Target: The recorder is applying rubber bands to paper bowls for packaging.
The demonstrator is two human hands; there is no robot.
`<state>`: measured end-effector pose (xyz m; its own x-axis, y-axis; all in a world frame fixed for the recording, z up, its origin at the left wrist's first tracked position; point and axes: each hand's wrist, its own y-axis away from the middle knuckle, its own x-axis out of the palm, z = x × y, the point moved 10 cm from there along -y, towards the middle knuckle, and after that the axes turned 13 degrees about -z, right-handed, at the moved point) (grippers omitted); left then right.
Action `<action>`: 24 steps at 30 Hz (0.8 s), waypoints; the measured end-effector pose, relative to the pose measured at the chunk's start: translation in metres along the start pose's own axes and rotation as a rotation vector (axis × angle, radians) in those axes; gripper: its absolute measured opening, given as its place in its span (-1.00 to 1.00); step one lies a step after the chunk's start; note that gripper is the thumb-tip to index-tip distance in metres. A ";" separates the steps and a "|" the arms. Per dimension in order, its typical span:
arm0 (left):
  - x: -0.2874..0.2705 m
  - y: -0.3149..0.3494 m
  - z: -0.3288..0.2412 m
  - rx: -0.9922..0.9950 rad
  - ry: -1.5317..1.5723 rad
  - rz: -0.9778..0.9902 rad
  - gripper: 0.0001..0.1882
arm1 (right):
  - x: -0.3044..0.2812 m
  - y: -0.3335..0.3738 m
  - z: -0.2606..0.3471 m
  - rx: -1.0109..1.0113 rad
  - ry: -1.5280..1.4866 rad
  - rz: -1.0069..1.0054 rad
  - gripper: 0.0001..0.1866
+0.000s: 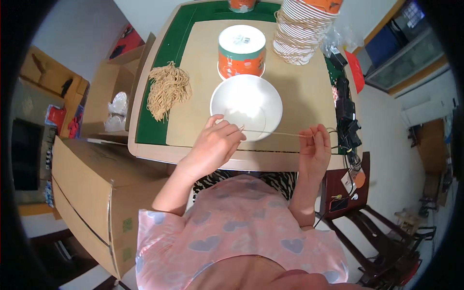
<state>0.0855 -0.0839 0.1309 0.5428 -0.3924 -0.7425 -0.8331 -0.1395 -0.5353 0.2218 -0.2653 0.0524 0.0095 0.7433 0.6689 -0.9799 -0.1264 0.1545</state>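
Observation:
A thin tan cord stretches almost level between my two hands, over the near rim of a white round tub that lies tilted with its mouth toward me. My left hand pinches one end at the near left of that rim. To the right of the tub, my right hand grips the other end between thumb and fingers. A loose heap of similar tan cords rests on the table's left side. Behind the tub stands an orange and green printed tub with a white top.
A tall stack of white tubs with tan cords around them rises at the back right. Black power adapters and cables line the table's right edge. Cardboard boxes stand at the left. A dark red stool holds a phone.

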 end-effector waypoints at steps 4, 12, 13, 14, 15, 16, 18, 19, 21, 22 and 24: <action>-0.014 0.014 0.012 0.035 -0.027 0.106 -0.90 | 0.017 0.008 0.010 0.139 -0.166 -0.002 -0.81; -0.065 0.019 0.037 -0.140 0.349 -0.077 -0.82 | 0.070 0.071 0.008 0.078 0.369 0.404 -0.62; -0.069 0.023 0.045 -0.244 0.424 -0.107 -0.79 | 0.067 0.075 0.009 0.072 0.416 0.445 -0.60; -0.068 0.032 0.057 -0.378 0.410 -0.112 -0.77 | 0.074 0.080 0.007 0.072 0.496 0.518 -0.58; -0.067 0.036 0.056 -0.389 0.427 -0.122 -0.77 | 0.081 0.087 0.006 0.072 0.573 0.592 -0.57; -0.082 0.040 0.061 -0.427 0.290 -0.299 -0.74 | 0.079 0.087 0.001 0.089 0.661 0.607 -0.59; -0.098 0.043 0.059 -0.459 0.048 -0.544 -0.65 | 0.068 0.078 -0.008 0.095 0.795 0.486 -0.66; -0.085 0.040 0.048 -0.399 0.068 -0.522 -0.65 | 0.066 0.073 -0.012 0.050 0.744 0.471 -0.77; -0.051 0.030 0.021 -0.231 0.119 -0.445 -0.67 | 0.060 0.063 -0.016 -0.063 0.813 0.381 -0.87; -0.032 0.022 0.003 -0.123 0.151 -0.388 -0.68 | 0.056 0.060 -0.016 -0.101 0.854 0.320 -0.96; 0.025 0.003 -0.006 -0.126 0.220 -0.207 -0.72 | 0.049 0.058 -0.011 -0.153 0.862 0.317 -0.97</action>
<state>0.0954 -0.0995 0.1132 0.6772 -0.5293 -0.5110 -0.7216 -0.3424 -0.6016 0.1634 -0.2293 0.0862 -0.3543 0.9277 -0.1174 -0.9276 -0.3646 -0.0815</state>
